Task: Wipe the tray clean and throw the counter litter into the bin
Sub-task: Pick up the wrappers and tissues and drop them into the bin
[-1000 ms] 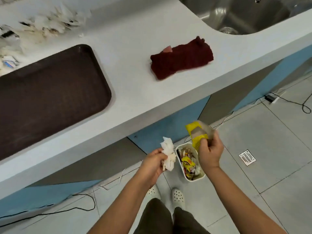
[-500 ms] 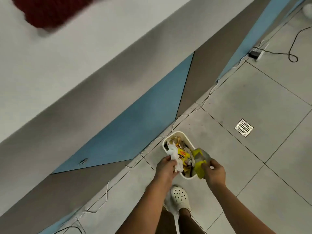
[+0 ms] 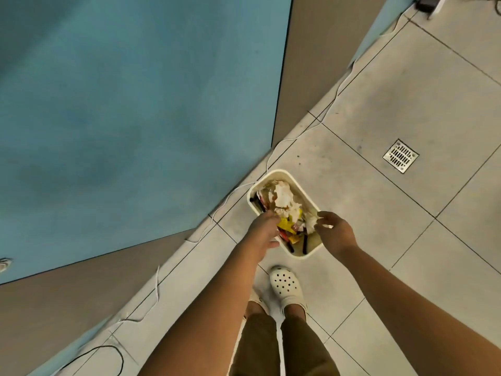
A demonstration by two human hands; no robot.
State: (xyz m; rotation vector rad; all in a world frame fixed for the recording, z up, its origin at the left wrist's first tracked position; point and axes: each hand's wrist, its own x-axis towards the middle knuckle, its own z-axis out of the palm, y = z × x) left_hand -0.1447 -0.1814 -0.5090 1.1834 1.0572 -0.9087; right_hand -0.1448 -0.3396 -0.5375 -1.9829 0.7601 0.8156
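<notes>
Though seen close from above, cannot tell what the left hand (image 3: 263,229) holds, if anything: fingertips hidden, dipping past the 9 o'clock rim of the bin (image 3: 301,257) onto a yellow wrapper (image 3: 287,226). Same doubt for the right hand (image 3: 337,234) at the 3 o'clock rim: fingers loosely curled, a white scrap (image 3: 311,223) at their tips, pinched or merely touching, impossible to say. Both forearms cut off by the bottom edge.

Bin on the floor just off centre toward 5 o'clock, against the foot of the cabinet. Perforated white clog (image 3: 286,287) at 6 o'clock; second foot mostly hidden behind the left arm. Square metal drain (image 3: 400,156) at 2 o'clock. Thin white cable (image 3: 267,164) along the base of a matte blue panel (image 3: 135,104) at 10 o'clock.

Bin pale plastic, oblong, round-cornered, heaped with crumpled white tissue (image 3: 283,198) and glossy wrappers. Smooth beige floor tiles (image 3: 379,90), dark joints.
</notes>
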